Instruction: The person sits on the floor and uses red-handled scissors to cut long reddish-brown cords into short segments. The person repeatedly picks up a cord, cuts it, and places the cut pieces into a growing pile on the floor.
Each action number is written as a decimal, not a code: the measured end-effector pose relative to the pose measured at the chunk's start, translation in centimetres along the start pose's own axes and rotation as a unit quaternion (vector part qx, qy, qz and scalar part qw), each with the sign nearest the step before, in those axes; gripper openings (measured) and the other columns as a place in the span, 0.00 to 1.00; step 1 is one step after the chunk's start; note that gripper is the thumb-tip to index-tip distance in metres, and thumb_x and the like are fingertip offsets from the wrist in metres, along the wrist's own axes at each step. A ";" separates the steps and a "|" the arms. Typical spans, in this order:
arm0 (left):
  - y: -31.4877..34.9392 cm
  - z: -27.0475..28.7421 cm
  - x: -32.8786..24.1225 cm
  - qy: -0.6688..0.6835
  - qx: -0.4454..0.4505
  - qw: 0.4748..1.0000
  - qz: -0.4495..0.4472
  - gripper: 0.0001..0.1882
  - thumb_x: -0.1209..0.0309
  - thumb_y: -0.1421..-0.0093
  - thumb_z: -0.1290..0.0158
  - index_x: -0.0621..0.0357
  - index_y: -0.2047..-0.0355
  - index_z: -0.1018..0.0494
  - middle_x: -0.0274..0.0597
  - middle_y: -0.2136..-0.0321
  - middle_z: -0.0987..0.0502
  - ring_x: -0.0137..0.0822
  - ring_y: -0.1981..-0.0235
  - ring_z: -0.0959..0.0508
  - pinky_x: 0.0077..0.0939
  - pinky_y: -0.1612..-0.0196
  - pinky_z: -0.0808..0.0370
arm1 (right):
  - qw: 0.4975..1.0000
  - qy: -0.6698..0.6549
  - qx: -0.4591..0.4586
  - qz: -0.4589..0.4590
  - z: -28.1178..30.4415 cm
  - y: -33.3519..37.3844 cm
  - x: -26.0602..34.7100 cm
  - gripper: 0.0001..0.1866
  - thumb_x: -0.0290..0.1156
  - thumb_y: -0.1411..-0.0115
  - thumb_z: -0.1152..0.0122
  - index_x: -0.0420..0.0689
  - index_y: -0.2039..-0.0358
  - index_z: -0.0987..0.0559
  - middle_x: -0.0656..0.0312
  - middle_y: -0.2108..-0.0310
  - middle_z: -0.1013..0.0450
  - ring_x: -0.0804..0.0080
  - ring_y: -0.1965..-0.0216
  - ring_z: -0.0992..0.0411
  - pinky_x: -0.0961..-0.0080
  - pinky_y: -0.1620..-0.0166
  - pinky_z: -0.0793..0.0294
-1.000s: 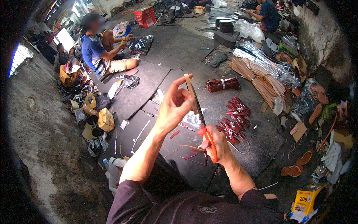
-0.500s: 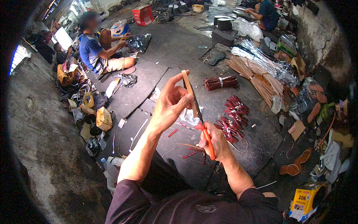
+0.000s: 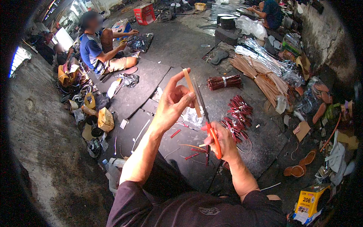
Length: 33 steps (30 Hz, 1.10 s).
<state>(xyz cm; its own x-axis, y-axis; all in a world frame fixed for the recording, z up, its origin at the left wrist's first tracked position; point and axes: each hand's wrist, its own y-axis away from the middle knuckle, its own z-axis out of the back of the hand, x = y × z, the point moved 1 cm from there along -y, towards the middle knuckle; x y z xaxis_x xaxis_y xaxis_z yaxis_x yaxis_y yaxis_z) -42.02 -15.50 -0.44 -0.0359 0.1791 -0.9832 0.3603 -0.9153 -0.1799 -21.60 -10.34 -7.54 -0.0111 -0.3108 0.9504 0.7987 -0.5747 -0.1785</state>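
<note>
A narrow tan strip [image 3: 193,92] is pinched between the thumb and fingers of my left hand [image 3: 173,102], tilted with its upper end at the index fingertip. My right hand [image 3: 223,142] is wrapped round the orange handles of a pair of scissors [image 3: 214,140]. Their dark blades point up and lie just right of the strip, seemingly apart from it. Below the hands, short dark red strips [image 3: 192,156] lie scattered on the floor. Right of the scissors sits a heap of dark red pieces [image 3: 238,115].
Beyond the hands lie a tied dark red bundle [image 3: 224,82] and a larger bundle of tan strips [image 3: 261,79]. One co-worker [image 3: 94,51] sits at the far left, another [image 3: 270,15] at the far right. A yellow can [image 3: 311,202] stands near right; a sandal [image 3: 298,168] lies close by.
My right hand and the scissors have shifted slightly right, and the blades have come away from the strip. My left hand is almost still. The left co-worker's hands have moved apart.
</note>
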 end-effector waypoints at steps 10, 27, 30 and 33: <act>0.8 -2.7 0.5 -0.004 0.030 0.999 0.020 0.37 0.76 0.37 0.44 0.50 0.31 0.49 0.35 0.70 0.26 0.27 0.65 0.23 0.25 0.58 0.23 | 0.957 -0.190 -0.219 0.000 -1.3 -1.6 0.3 0.21 0.36 0.40 0.34 0.35 0.55 0.29 0.54 0.63 0.26 0.74 0.68 0.24 0.76 0.68 0.23; -1.3 0.3 0.9 0.099 -0.066 0.992 0.046 0.33 0.78 0.38 0.54 0.53 0.32 0.46 0.51 0.53 0.24 0.40 0.53 0.22 0.37 0.46 0.25 | 0.978 -0.111 -0.176 0.021 -0.8 -0.6 -2.5 0.15 0.26 0.40 0.39 0.37 0.54 0.31 0.56 0.65 0.25 0.69 0.66 0.20 0.78 0.72 0.22; -1.3 0.5 0.9 0.099 -0.068 0.992 0.043 0.35 0.79 0.41 0.59 0.53 0.31 0.47 0.53 0.53 0.24 0.42 0.52 0.22 0.38 0.46 0.25 | 0.977 -0.116 -0.179 0.005 -0.5 -0.7 -2.5 0.14 0.24 0.40 0.39 0.37 0.55 0.30 0.56 0.65 0.26 0.68 0.64 0.20 0.75 0.67 0.22; -1.4 1.0 1.2 0.106 -0.062 0.992 0.038 0.34 0.79 0.38 0.62 0.51 0.30 0.50 0.52 0.53 0.23 0.41 0.53 0.20 0.34 0.49 0.22 | 0.975 -0.124 -0.182 -0.006 -0.3 -0.6 -2.4 0.14 0.23 0.41 0.38 0.38 0.55 0.29 0.57 0.64 0.26 0.69 0.63 0.21 0.73 0.61 0.21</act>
<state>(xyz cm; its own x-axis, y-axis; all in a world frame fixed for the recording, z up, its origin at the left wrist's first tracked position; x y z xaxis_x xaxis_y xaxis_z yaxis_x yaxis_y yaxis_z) -43.48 -14.34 -1.36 0.1882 0.1952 -0.9625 0.4673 -0.8798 -0.0870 -22.25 -9.46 -9.77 0.1628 -0.1369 0.9771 0.5320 -0.8219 -0.2038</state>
